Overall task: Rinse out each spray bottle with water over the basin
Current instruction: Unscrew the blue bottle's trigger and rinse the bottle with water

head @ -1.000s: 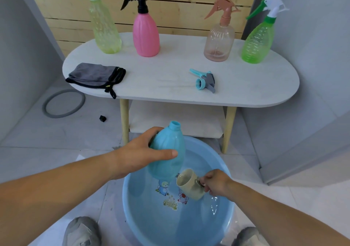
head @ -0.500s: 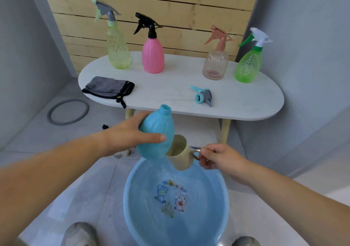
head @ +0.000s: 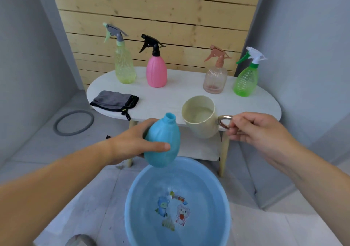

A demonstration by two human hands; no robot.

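Note:
My left hand (head: 132,145) grips an uncapped light-blue bottle (head: 162,143), held nearly upright above the far rim of a blue basin (head: 132,217) that holds water. To its right my right hand (head: 251,130) holds a cream cup (head: 200,116) by its metal handle; there is water in the cup, which sits level with the bottle's open neck and just right of it. On the white oval table (head: 265,105) stand several capped spray bottles: yellow-green (head: 125,65), pink (head: 156,71), pale peach (head: 215,79) and green (head: 246,79).
A folded grey cloth (head: 113,101) lies on the table's left end. The table has a lower shelf (head: 200,149) and wooden legs right behind the basin. A grey ring (head: 73,122) lies on the floor at left. Grey walls close in on both sides.
My right hand has lifted the cup out of the basin, filled with water, up to the bottle's neck. My left hand raised the bottle a little. The camera tilted upward.

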